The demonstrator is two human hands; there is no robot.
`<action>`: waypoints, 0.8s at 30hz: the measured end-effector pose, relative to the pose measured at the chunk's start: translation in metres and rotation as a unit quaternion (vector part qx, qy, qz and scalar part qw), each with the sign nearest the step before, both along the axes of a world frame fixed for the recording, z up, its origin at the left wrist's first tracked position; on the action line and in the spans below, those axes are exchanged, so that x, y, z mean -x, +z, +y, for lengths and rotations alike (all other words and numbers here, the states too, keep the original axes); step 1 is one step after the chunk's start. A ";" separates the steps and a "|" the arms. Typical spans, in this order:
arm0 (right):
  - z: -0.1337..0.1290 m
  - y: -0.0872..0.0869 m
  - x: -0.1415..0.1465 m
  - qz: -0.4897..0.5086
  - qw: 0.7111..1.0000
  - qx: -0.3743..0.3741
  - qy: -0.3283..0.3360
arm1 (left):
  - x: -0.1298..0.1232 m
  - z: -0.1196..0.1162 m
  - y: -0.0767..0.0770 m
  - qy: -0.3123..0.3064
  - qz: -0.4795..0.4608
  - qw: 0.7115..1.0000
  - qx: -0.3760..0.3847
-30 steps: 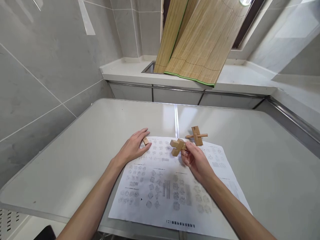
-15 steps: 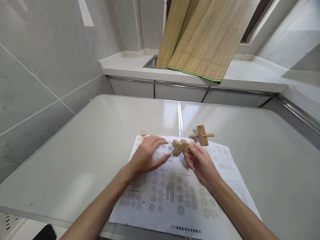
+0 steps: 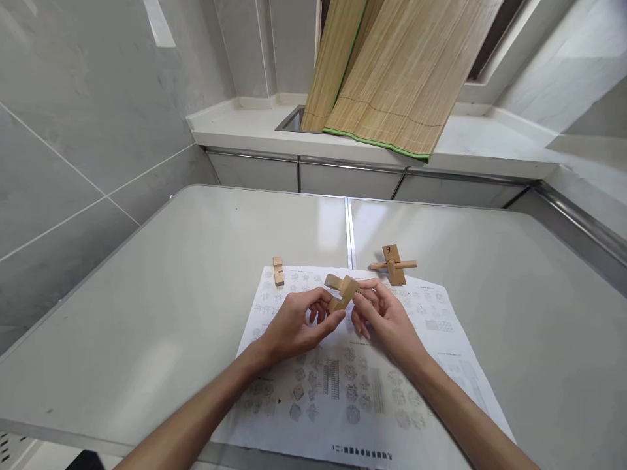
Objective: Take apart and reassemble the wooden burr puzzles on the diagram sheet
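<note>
Several interlocked wooden puzzle pieces [image 3: 347, 289] are held above a printed sheet [image 3: 274, 431]. My left hand [image 3: 302, 324] has its thumb and fingers on the left side of the pieces. On their right side, my right hand [image 3: 383, 314] pinches them between thumb and fingers. A loose notched wooden block [image 3: 278, 271] lies at the sheet's upper left edge. Behind my right hand, at the top edge of the paper, sits another wooden assembly [image 3: 394, 265], a flat marked board crossed by a thin rod.
The sheet lies on a pale table [image 3: 196, 261] with a metal seam. Beyond it, a bamboo mat [image 3: 392, 78] hangs over a white counter [image 3: 245, 134] beside a sink [image 3: 294, 119]. Grey tiled walls stand at the sides.
My left hand has moved in from beside the pieces and now grips them. The pieces have turned and shifted slightly left, and the notched block is now fully exposed.
</note>
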State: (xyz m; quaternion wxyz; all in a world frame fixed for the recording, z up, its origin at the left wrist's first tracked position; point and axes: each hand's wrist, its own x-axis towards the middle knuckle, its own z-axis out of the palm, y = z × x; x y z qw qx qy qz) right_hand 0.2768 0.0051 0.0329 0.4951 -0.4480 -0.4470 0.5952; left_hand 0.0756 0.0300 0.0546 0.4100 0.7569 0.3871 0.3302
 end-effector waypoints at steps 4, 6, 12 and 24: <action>-0.001 -0.006 0.001 -0.107 0.993 -0.030 -0.031 | -0.001 -0.001 0.000 -0.006 -0.011 1.000 0.006; -0.002 -0.009 0.000 -0.185 0.980 -0.057 -0.053 | -0.001 -0.001 -0.003 -0.001 -0.008 1.000 0.005; -0.003 -0.015 0.000 -0.275 0.947 -0.091 -0.138 | 0.004 0.004 -0.010 0.131 0.099 0.982 -0.094; -0.001 -0.024 -0.003 -0.434 0.875 -0.179 -0.122 | 0.008 0.003 -0.021 0.107 0.282 0.920 -0.250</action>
